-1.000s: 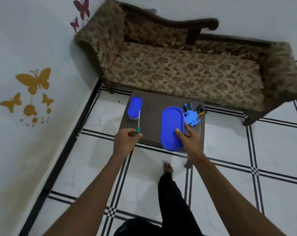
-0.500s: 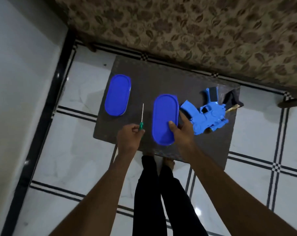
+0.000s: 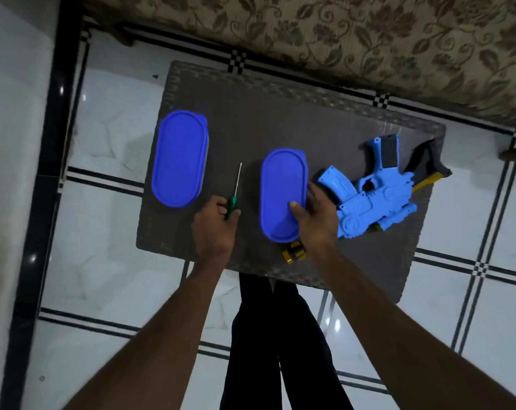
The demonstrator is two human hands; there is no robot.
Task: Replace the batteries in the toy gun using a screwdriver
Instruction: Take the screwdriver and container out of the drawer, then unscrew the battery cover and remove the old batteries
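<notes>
Green-handled screwdriver [image 3: 233, 199] is gripped in the left hand [image 3: 215, 229], fingers curled round the handle; its thin shaft points away from the person, tilted slightly right, long axis running near to far. Right hand [image 3: 314, 218] grips the near right edge of a blue oval box [image 3: 282, 193], thumb on the lid and fingers down its side; the box's long axis also runs near to far. Both forearms reach forward from the bottom of the view. Just right of that hand lies the blue toy gun [image 3: 375, 193], flat on its side on the dark table [image 3: 280, 113], long axis slanting from near left to far right. Yellow batteries [image 3: 293, 252] sit near the right wrist. A second blue box [image 3: 178, 158] lies at the left.
</notes>
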